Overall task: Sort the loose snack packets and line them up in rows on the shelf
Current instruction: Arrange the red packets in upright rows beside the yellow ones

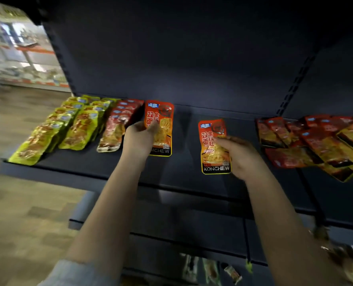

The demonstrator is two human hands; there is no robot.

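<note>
On the dark shelf [181, 176], my left hand [139, 139] grips an orange KONCHEW packet [161, 120] by its left edge, just right of a red packet row [120, 122]. My right hand [238, 155] pinches a second orange KONCHEW packet [212, 147] at its right edge, over the bare middle of the shelf. Two rows of yellow-green packets [68, 126] lie lined up at the shelf's left end. A loose heap of red packets [316, 141] lies at the right.
The shelf's back panel [192, 58] rises close behind the packets. A lower shelf [192, 240] juts out below, with blurred small packets [212, 269] near the bottom edge. A wood-look floor [22, 203] and a bright store aisle lie to the left.
</note>
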